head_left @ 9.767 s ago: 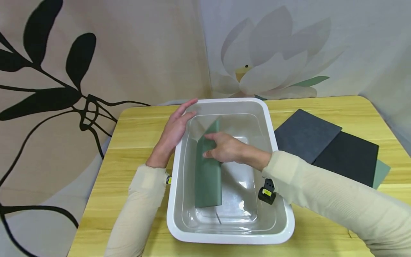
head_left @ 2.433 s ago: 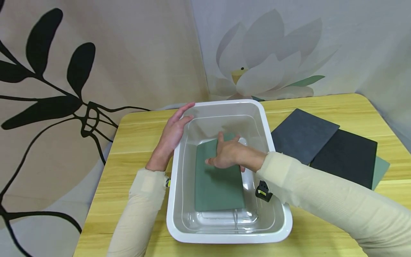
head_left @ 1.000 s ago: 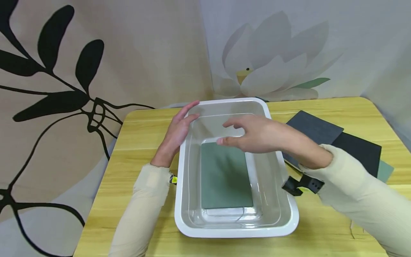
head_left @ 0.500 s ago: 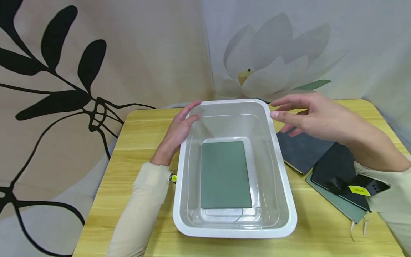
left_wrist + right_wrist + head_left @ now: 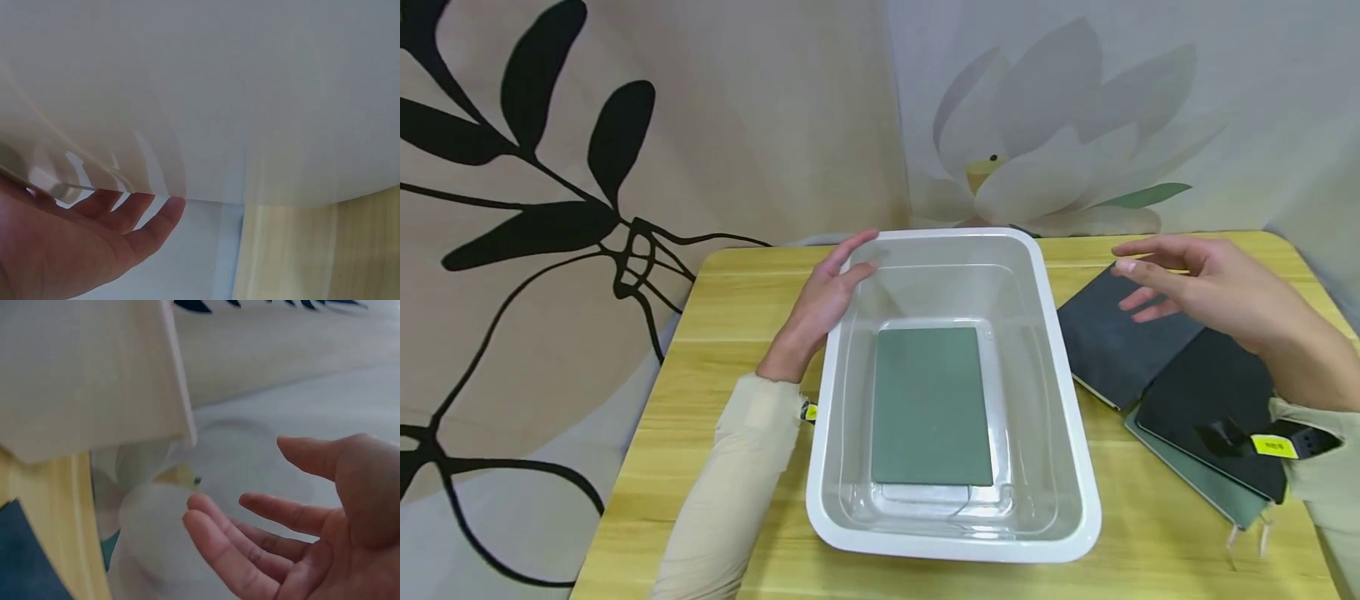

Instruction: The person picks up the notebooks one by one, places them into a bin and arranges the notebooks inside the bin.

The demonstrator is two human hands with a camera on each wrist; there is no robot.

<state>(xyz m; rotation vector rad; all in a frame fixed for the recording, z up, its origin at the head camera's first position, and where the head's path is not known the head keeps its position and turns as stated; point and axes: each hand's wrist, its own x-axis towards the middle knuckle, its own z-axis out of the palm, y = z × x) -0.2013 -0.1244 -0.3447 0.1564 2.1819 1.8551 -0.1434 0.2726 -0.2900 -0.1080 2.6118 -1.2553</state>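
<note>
A white plastic basin [image 5: 951, 546] stands on the table, with a green notebook [image 5: 931, 408] lying flat on its floor. My left hand [image 5: 820, 304] holds the basin's far left corner, thumb over the rim; the left wrist view shows its fingers [image 5: 164, 222] against the outer wall. Right of the basin my right hand [image 5: 1217, 287] hovers with nothing in it, fingers apart and loosely bent. Below it a dark blue-grey notebook [image 5: 1112, 342], a black notebook [image 5: 1202, 396] and a second green notebook [image 5: 1206, 483] overlap in a fanned pile, partly hidden by the hand and wrist.
The wooden table [image 5: 715, 333] carries everything. A patterned cloth [image 5: 775, 125] with leaf and flower prints hangs behind it. Pale ribbon ends [image 5: 1232, 533] stick out from the pile's near corner.
Earlier my right hand lowered the tilted green notebook flat into the basin, then let go. It has since moved right, out over the pile. My left hand has stayed at the basin's corner.
</note>
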